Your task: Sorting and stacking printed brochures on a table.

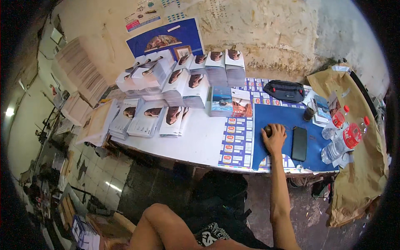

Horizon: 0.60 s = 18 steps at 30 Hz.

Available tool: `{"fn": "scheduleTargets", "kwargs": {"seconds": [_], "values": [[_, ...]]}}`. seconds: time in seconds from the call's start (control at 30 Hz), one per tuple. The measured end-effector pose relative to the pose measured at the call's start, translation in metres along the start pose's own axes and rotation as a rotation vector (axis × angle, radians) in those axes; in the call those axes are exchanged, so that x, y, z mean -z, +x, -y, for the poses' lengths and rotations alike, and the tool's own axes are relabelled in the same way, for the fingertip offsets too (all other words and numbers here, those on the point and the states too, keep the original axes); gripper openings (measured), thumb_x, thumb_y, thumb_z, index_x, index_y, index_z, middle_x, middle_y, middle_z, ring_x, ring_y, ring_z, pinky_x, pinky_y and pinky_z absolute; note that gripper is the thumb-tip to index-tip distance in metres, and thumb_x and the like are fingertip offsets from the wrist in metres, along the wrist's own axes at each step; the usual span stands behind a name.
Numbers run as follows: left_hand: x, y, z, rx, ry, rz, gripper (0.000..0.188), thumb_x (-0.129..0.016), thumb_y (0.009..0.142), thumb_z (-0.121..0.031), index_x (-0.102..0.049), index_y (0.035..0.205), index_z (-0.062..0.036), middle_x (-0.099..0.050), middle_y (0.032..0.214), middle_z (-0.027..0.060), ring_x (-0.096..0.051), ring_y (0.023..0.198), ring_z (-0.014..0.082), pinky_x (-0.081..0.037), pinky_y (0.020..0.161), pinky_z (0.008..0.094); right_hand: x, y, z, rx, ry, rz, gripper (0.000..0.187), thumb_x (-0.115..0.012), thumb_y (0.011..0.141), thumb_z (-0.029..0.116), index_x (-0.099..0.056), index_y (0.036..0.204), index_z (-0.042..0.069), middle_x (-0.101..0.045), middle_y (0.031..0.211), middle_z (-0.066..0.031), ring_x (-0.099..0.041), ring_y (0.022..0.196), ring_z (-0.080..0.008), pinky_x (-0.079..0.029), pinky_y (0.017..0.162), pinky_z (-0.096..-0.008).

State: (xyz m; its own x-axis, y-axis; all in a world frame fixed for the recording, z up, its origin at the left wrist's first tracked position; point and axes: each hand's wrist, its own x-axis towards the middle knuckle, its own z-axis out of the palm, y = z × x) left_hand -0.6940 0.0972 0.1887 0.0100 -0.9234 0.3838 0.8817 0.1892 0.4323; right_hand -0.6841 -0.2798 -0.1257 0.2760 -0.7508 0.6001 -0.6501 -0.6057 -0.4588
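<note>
My right hand [276, 141] reaches over the blue sheet on the table, its fingers curled round a small dark roundish object [268, 130]. The hand covers much of that object, so its kind does not show. Just right of the hand lies a black phone-shaped slab [299, 143]. Beyond it stands a small dark jar [308, 113]. At the lower left a bent bare limb [162, 223], seemingly my left arm, shows, but my left hand is out of sight.
Stacks of printed booklets [193, 85] fill the table's left and back. A black waist bag [284, 91] lies near the wall. Plastic bottles with red caps [342, 143] stand at the right, beside brown wrapping paper [358, 179]. More paper piles [79, 73] rise at the far left.
</note>
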Motion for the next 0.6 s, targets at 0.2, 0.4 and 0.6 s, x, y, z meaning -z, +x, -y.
{"fn": "scheduleTargets", "kwargs": {"seconds": [0.2, 0.4, 0.6], "values": [[-0.053, 0.005, 0.001, -0.239, -0.249, -0.397, 0.058, -0.049, 0.107, -0.047, -0.061, 0.104, 0.0096, -0.063, 0.11, 0.0413, -0.07, 0.096, 0.0453, -0.059, 0.087, 0.0525, 0.002, -0.002, 0.0, -0.001, 0.018, -0.012, 0.04, -0.08, 0.083, 0.038, -0.07, 0.111, 0.012, -0.064, 0.121, -0.0089, -0.05, 0.128, -0.0348, -0.036, 0.105, -0.0578], [-0.05, -0.006, 0.012, -0.31, -0.248, -0.483, 0.071, -0.055, 0.104, -0.052, -0.063, 0.102, 0.0178, -0.066, 0.102, 0.0457, -0.074, 0.088, 0.0472, -0.061, 0.083, 0.0505, 0.005, 0.0, -0.001, -0.005, 0.039, 0.005, 0.039, -0.08, 0.082, 0.039, -0.071, 0.11, 0.013, -0.064, 0.12, -0.0082, -0.05, 0.128, -0.0346, -0.036, 0.106, -0.0569], [0.001, -0.007, -0.004, -0.11, 0.081, 0.015, 0.094, -0.051, 0.102, -0.063, -0.059, 0.12, 0.0284, -0.07, 0.103, 0.0399, -0.076, 0.087, 0.0404, -0.061, 0.079, 0.0397, 0.002, -0.003, -0.002, -0.005, 0.028, 0.008, 0.038, -0.08, 0.082, 0.039, -0.071, 0.108, 0.012, -0.064, 0.12, -0.008, -0.05, 0.128, -0.0342, -0.036, 0.106, -0.0564]]}}
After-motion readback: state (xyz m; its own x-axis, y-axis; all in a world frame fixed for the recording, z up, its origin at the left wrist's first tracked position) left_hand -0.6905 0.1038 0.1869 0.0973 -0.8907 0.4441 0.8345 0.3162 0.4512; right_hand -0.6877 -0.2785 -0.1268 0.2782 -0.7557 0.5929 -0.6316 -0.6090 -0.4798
